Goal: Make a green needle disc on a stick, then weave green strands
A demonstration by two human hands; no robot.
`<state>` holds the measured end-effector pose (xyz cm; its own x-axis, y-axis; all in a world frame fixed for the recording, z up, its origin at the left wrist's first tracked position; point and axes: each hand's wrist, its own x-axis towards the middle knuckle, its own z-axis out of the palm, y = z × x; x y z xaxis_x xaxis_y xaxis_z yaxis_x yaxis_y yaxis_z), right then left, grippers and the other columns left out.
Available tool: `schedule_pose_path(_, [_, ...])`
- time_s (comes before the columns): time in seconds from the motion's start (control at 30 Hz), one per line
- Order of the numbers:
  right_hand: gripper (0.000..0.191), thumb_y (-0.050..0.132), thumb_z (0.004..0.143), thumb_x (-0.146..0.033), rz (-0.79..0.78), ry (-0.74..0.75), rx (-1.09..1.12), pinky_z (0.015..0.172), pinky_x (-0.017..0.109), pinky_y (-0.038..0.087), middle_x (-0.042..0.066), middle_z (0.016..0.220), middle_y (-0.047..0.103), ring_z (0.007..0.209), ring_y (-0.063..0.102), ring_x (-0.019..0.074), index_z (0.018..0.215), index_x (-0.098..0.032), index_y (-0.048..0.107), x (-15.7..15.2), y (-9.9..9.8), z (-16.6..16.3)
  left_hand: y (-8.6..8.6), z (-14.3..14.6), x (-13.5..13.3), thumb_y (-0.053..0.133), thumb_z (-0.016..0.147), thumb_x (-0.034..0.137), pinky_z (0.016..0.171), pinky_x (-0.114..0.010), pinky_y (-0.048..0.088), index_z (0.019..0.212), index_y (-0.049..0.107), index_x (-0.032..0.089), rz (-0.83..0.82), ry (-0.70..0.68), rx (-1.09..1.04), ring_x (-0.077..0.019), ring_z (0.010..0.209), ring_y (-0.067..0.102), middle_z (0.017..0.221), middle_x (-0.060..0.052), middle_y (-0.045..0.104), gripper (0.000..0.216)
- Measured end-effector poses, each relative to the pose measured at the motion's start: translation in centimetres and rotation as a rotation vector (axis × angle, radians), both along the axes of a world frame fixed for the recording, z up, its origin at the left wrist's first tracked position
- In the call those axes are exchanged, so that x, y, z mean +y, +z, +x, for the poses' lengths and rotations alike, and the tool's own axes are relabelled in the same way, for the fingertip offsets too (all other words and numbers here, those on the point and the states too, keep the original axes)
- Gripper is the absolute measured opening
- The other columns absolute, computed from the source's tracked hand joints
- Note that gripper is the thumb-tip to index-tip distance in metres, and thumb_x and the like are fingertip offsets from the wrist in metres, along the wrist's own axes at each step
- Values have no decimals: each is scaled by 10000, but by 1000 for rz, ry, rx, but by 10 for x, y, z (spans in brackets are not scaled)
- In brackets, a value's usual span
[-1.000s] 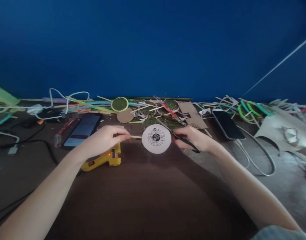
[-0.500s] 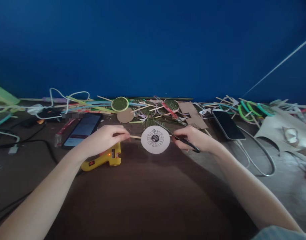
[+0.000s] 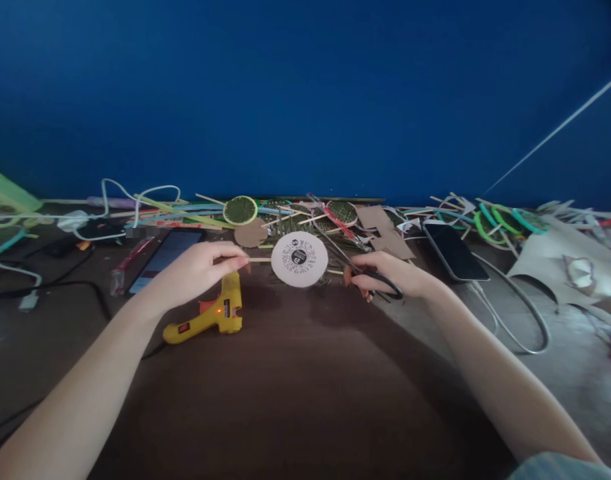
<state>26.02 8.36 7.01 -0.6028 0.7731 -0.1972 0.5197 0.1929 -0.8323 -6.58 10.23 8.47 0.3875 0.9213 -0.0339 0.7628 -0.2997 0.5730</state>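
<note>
My left hand (image 3: 200,267) pinches a thin wooden stick (image 3: 259,259) that carries a white paper disc (image 3: 299,259) with a black printed pattern, held just above the dark table. My right hand (image 3: 392,277) is closed on black-handled scissors (image 3: 365,270); their blades reach up and left toward the disc's right edge. A yellow glue gun (image 3: 208,317) with a small orange light lies on the table below my left hand.
Two phones lie flat: one (image 3: 162,257) behind my left hand, one (image 3: 452,250) at the right with a grey cable (image 3: 522,320). Coloured strips, sticks, green discs (image 3: 239,209) and cardboard (image 3: 385,230) litter the back edge under a blue wall. Black cables (image 3: 50,287) cross the left.
My left hand has lifted the stick and disc up and a little left. The scissors in my right hand have drawn back from the disc's edge, and the glue gun shows more.
</note>
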Motion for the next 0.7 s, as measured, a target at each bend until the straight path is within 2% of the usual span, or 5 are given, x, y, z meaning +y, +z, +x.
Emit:
schedule_pose_path(0.13, [161, 462, 850, -309, 61, -133, 106, 472, 222, 381, -11, 550, 578, 513, 555, 112, 827, -163, 527, 6, -12, 1, -1, -3, 2, 484, 825, 471, 752, -311, 407, 816, 672, 255, 13, 15, -3, -221, 857, 599, 917, -15, 684, 286])
schedule_pose_path(0.27, [340, 412, 875, -467, 103, -325, 258, 479, 237, 386, 14, 590, 591, 541, 558, 124, 890, -156, 547, 5, -17, -8, 0, 2, -1, 462, 842, 434, 733, -293, 407, 792, 672, 245, -39, -87, 48, -200, 819, 598, 876, -8, 682, 287])
schedule_pose_path(0.47, [364, 543, 802, -498, 20, -73, 246, 568, 250, 405, 22, 719, 588, 646, 549, 124, 906, -150, 569, -5, -8, -19, -1, 14, -9, 442, 861, 388, 657, -261, 402, 784, 676, 242, -160, -261, 151, -161, 733, 598, 842, -3, 660, 287])
schedule_pose_path(0.6, [319, 652, 725, -436, 29, -23, 146, 590, 251, 375, -4, 714, 540, 654, 479, 114, 847, -151, 576, -9, -9, -26, -6, 19, -11, 445, 864, 363, 647, -268, 397, 762, 678, 254, -158, -308, 193, -147, 691, 589, 828, 4, 655, 277])
schedule_pose_path(0.7, [238, 626, 752, -376, 61, 8, 68, 548, 250, 324, -17, 672, 487, 612, 412, 102, 772, -149, 556, -10, -12, -27, -6, 23, -13, 443, 864, 378, 643, -276, 411, 770, 682, 249, -146, -292, 178, -150, 680, 588, 839, -8, 652, 288])
